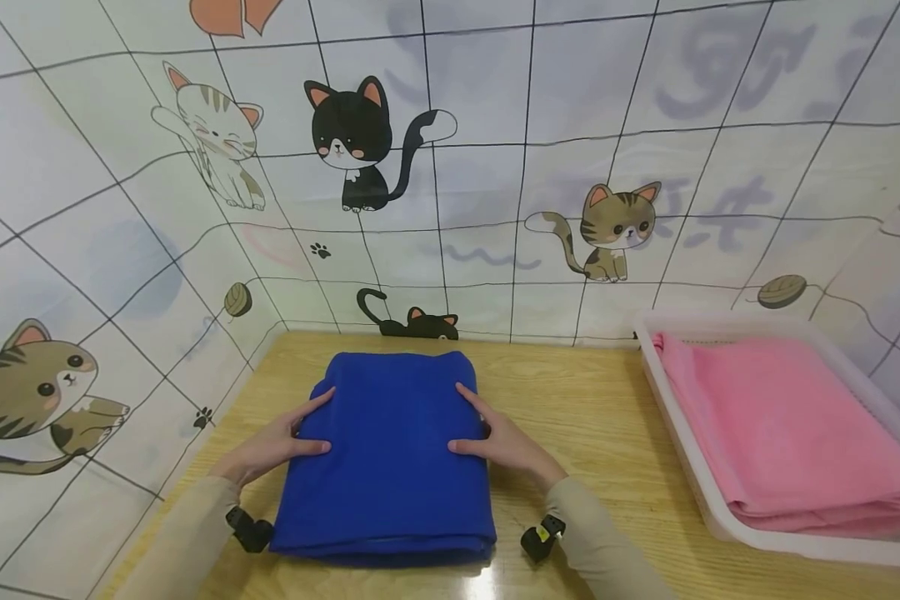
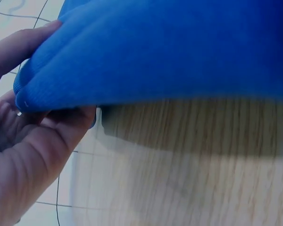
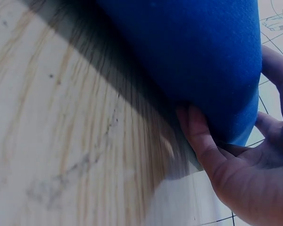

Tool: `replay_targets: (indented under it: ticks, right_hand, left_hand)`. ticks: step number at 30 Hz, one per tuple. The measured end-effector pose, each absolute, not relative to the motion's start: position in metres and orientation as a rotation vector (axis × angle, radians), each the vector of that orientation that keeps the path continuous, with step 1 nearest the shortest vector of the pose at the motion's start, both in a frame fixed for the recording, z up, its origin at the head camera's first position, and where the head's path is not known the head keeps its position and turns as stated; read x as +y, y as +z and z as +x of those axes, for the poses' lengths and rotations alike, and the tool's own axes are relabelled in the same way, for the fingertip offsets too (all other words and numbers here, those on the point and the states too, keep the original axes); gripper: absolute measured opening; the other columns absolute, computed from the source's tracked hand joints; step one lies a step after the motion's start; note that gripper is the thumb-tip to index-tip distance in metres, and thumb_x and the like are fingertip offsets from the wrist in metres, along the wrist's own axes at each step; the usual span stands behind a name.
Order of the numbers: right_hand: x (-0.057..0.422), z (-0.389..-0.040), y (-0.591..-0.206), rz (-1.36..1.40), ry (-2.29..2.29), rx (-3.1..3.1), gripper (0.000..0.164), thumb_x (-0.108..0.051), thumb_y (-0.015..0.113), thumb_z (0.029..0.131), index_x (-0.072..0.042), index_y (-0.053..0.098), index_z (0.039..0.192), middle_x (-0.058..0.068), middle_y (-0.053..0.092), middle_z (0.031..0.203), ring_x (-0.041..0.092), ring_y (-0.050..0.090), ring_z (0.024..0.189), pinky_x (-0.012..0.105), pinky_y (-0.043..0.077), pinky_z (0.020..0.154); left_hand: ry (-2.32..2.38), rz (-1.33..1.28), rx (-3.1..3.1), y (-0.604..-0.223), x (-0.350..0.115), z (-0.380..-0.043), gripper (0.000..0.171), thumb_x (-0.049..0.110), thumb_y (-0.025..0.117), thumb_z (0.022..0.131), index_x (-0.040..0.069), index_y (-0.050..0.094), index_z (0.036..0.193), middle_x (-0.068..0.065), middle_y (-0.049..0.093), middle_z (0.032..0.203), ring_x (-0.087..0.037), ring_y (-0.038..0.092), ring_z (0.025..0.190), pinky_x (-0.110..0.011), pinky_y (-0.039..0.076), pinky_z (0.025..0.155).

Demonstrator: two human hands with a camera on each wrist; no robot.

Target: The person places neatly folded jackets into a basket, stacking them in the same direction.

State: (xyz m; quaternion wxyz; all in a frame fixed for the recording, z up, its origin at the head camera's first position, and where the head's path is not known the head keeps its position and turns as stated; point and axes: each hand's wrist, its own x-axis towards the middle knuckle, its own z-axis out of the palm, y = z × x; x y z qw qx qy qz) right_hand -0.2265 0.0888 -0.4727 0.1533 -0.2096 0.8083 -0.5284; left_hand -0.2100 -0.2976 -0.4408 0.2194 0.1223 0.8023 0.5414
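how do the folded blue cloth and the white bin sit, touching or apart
Apart. The head view shows it: a stretch of wood-grain table lies between the folded blue cloth and the white bin.

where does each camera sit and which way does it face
Head: on the head, facing forward and down at the blue cloth, table and wall; left hand, right hand and sleeves show.
Left wrist: on that wrist, facing blue cloth and table; left hand shows.
Right wrist: on that wrist, facing blue cloth and table; right hand shows.
Shared: both wrist views show blue cloth and table.
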Motion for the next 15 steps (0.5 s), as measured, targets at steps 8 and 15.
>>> replay_targets:
  ticks: [8, 15]
  right_hand:
    - [0.096, -0.224, -0.468, -0.562, -1.542, 2.339, 0.086, -0.037, 0.073, 0.086, -0.033, 0.021, 0.155, 0.014, 0.022, 0.156, 0.04, 0.028, 0.138, 0.06, 0.026, 0.106]
    - [0.102, -0.218, -0.467, -0.544, -1.61, 2.37, 0.082, -0.031, 0.071, 0.089, -0.031, 0.023, 0.155, 0.012, 0.02, 0.157, 0.038, 0.026, 0.139, 0.06, 0.025, 0.106]
  left_hand:
    - [1.527, 0.35, 2.202, -0.434, -0.285, -0.214, 0.09, 0.017, 0.073, 0.087, 0.027, 0.017, 0.156, -0.018, 0.004, 0.159, -0.041, 0.013, 0.142, -0.057, 0.021, 0.109]
    - [1.486, 0.441, 2.24, -0.426, -0.268, -0.214, 0.085, 0.018, 0.073, 0.088, 0.025, 0.022, 0.155, -0.02, 0.011, 0.158, -0.042, 0.019, 0.14, -0.057, 0.027, 0.107]
